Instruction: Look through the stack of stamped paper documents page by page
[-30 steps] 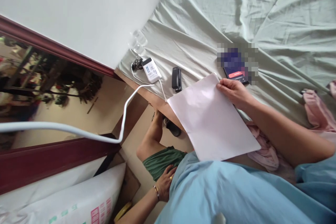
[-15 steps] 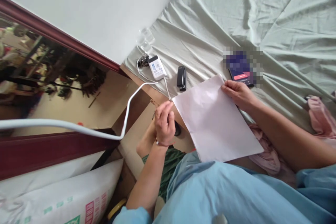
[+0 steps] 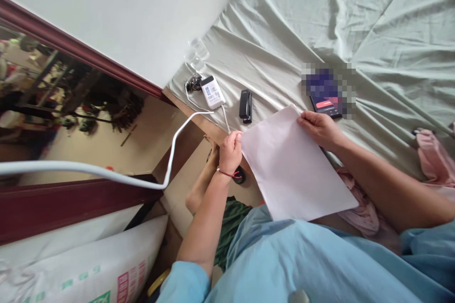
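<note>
White paper (image 3: 295,165) lies slanted above my lap, its lower edge against my blue shirt. Whether it is one sheet or several I cannot tell. My left hand (image 3: 231,151) is closed at the paper's upper left corner, thumb and fingers pinching it. At the upper right corner my right hand (image 3: 320,129) grips the paper between thumb and fingers. Just beyond the paper's far edge, a black stapler (image 3: 245,106) rests on the pale green sheet, touched by neither hand.
A phone (image 3: 325,93) lies beyond my right hand. Left of the stapler are a white power bank (image 3: 213,92) with a white cable (image 3: 174,144) and clear plastic containers (image 3: 196,54). Pink cloth (image 3: 435,156) lies right. A white printed sack (image 3: 95,260) stands at lower left.
My left hand has moved slightly right and closed on the paper's left corner. The paper's far edge has come a little nearer to me, with my right hand still holding it.
</note>
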{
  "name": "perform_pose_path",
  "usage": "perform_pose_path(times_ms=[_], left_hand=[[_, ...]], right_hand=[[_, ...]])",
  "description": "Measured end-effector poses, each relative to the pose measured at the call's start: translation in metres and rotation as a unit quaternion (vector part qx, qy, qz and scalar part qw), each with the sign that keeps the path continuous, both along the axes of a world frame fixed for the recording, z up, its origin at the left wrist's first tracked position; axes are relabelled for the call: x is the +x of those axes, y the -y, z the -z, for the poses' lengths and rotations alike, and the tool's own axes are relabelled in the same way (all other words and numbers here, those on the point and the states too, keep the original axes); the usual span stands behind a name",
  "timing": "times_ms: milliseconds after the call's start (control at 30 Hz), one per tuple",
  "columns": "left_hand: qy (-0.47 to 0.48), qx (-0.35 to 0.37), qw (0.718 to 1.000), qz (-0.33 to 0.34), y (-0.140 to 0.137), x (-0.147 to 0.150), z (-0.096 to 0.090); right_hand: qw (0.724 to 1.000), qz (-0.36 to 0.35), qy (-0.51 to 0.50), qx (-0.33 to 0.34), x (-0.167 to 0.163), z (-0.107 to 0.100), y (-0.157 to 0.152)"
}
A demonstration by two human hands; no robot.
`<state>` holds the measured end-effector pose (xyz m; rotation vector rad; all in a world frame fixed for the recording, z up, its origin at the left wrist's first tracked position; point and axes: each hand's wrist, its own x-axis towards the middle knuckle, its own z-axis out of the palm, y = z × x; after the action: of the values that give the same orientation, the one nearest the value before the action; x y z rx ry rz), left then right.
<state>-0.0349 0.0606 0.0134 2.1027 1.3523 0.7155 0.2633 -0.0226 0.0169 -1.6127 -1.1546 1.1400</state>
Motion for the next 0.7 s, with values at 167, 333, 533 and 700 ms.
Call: perform_pose_path(times_ms=[167,333,533,700], left_hand=[[0.044,-0.026,0.998,-0.033,-0.001,0.005,-0.003],[0.248,-0.194,0.941,-0.121,0.002,0.009,-0.003],[0.369,-0.297,0.866,-0.157,0.002,0.010,-0.014],[0.391,-0.298,0.856,-0.160,-0.001,0.010,-0.017]], right_hand=[[0.999,0.015,0.022,0.019,0.000,0.002,-0.001],[1.000,0.026,0.000,0.004,0.000,-0.001,-0.001],[0.998,0.037,-0.040,-0.009,-0.002,-0.005,0.000],[0.996,0.054,-0.072,-0.015,-0.003,-0.006,-0.001]])
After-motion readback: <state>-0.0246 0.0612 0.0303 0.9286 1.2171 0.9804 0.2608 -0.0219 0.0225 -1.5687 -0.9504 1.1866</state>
